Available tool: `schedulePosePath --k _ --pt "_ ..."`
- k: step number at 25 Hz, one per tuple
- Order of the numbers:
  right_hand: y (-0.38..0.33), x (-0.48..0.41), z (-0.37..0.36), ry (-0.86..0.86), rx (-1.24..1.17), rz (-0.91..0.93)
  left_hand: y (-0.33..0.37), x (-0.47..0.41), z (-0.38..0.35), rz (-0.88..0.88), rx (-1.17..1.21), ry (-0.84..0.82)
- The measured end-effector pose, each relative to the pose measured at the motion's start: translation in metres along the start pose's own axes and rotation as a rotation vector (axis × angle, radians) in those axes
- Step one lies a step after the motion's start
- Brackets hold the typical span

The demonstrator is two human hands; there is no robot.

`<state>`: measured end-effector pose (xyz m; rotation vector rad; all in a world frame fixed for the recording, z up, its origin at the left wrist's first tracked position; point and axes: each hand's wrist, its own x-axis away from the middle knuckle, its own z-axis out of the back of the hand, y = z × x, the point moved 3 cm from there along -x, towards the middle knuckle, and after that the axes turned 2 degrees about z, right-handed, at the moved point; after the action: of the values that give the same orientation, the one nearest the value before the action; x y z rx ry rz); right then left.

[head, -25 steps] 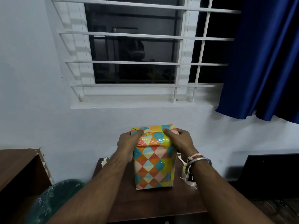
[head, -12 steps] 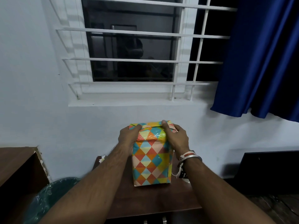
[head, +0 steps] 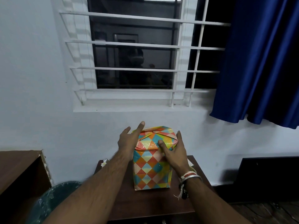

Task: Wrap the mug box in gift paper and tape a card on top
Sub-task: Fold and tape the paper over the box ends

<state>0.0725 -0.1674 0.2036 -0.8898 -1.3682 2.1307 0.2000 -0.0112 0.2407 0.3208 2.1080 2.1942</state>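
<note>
Head view: brown table (head: 161,205), barred window (head: 134,62); left grip (head: 127,143), right grip (head: 175,151) spread beside box (head: 150,168).

Glossy paper on the mug box (head: 152,165) (shiny tape); dark wooden table (head: 145,202).

Box (head: 152,167) on table (head: 161,206) — left hand (head: 128,143) left, right hand (head: 174,151) right, window (head: 137,50) behind.

The mug box (head: 152,165) stands upright near the counter's (head: 155,206) far edge, fully wrapped in multicoloured triangle-patterned paper, its folded top flaps taped down.
</note>
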Motion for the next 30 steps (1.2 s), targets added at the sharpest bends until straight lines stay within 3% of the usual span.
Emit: schedulePosePath --k 11,17,23,30 --pt "0.004 0.038 0.016 0.053 -0.002 -0.009 -0.025 0.056 0.022 -0.103 -0.123 0.092" --pt "0.032 0.078 0.015 0.015 0.017 -0.034 -0.077 0.103 0.032 -0.211 -0.218 0.31" --pt "0.09 0.105 0.013 -0.04 0.133 -0.112 -0.142 0.113 0.014 -0.239 -0.499 0.027" --pt "0.158 0.084 0.041 0.04 0.571 -0.194 -0.185 0.107 -0.008 -0.343 -0.625 -0.18"
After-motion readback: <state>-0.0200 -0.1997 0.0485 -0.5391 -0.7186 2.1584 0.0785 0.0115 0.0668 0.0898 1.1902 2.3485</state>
